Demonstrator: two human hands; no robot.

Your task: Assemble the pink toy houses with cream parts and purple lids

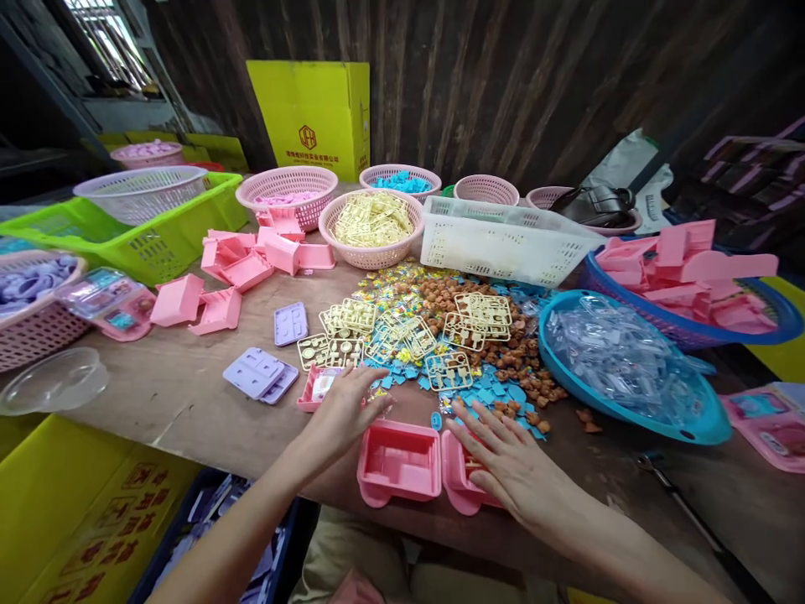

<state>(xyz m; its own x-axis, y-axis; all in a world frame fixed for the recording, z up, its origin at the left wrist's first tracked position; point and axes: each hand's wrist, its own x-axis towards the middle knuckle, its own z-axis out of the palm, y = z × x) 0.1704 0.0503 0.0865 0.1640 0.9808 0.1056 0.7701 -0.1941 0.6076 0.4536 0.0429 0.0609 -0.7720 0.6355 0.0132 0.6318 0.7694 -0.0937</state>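
My left hand (345,411) reaches forward with fingers apart, just beside a small pink plastic box (308,394) that it partly covers. Over a second pink box (454,470) at the table's front edge, my right hand (506,460) is spread flat with nothing visible in it. That box has some brown pieces inside, mostly hidden by the hand. Between the hands stands an open pink box (402,491) with a bare interior. Cream part frames (449,369), blue pieces (496,390) and brown figures (541,382) lie in a pile beyond my fingertips.
A blue basin (708,419) of clear parts and a blue basket (789,315) of pink parts stand right. Pink baskets (371,256) and a white crate (490,252) line the back. Lilac panels (255,373) lie left; a black-handled tool (692,512) lies right.
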